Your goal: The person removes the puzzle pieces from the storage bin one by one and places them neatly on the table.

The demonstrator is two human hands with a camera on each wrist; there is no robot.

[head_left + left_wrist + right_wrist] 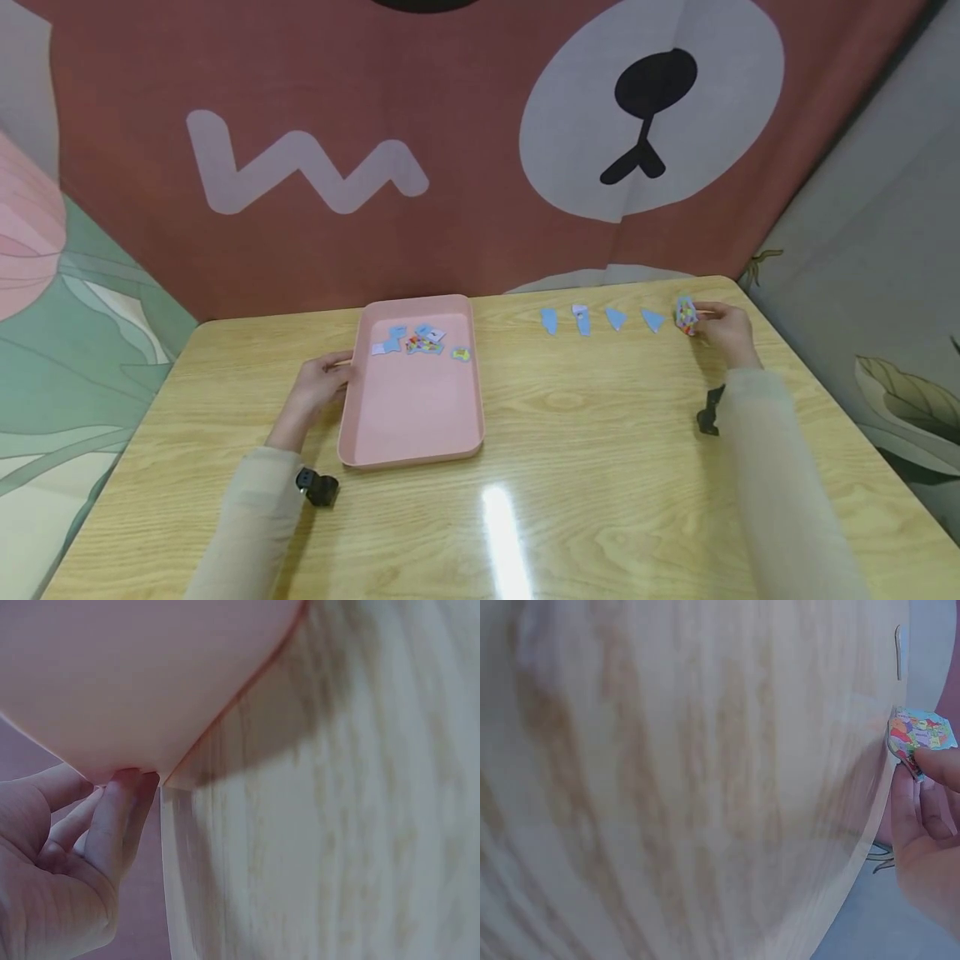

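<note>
Holding one multicolour piece [686, 316] well right of the tray [412, 417]: right hand [727, 333], pinched narrow, thumb and fingers on the piece; right wrist view shows its patterned face. Can't tell if the piece's lower edge touches the table [585, 467]. Left hand [322, 379] is at the tray's left side, gripping the edge; left wrist view has thumb and fingertips together at the tray wall, part of the thumb hidden behind it. Pink tray sits flat on the table, with pieces in its far half: small loose cluster, some overlapping, so no clean count. Cluster has blue bits [391, 344], a colourful piece [426, 346] in the middle, a white one [435, 335] over it. Yellow-green piece [461, 354] lies apart from the cluster, near the tray's right wall. Near half of the tray shows bare pink floor. Right of the tray, four pieces stand apart in a row along the far table edge: blue piece [550, 320] nearest the tray, then a blue-and-white piece [582, 319], then two blue triangles [616, 318]. Held piece is beyond these, farthest from the tray. Both sleeves [247, 517] are pale, black wrist cameras [321, 490] at the cuffs. Behind the tray: red-brown cloth [465, 225] with a pale zigzag and an animal muzzle.
</note>
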